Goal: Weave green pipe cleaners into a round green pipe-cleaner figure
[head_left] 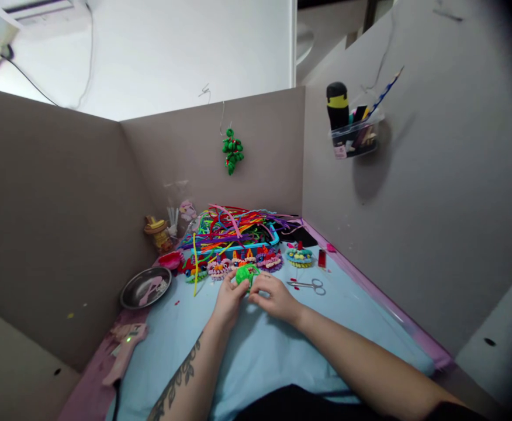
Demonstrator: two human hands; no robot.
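Observation:
Between my hands is a small bright green fuzzy piece (244,273), seemingly made of coiled pipe cleaner. My left hand (230,297) grips it from the left, thumb on the near side. On its right edge, my right hand (277,297) has its thumb and forefinger pinched together; the exact spot they hold is partly hidden. Just beyond stands a row of colourful pipe-cleaner figures, among them a pink one (219,268) and a purple one (270,261). A blue and yellow figure (299,256) sits apart to the right. Small scissors (309,286) lie right of my right hand.
A blue tray (275,235) heaped with pipe cleaners (234,225) stands at the back. At left are a metal bowl (128,292), a pink glue gun (127,351) with a green light, and a yellow-lidded jar (158,231). Grey panels (212,152) enclose the table.

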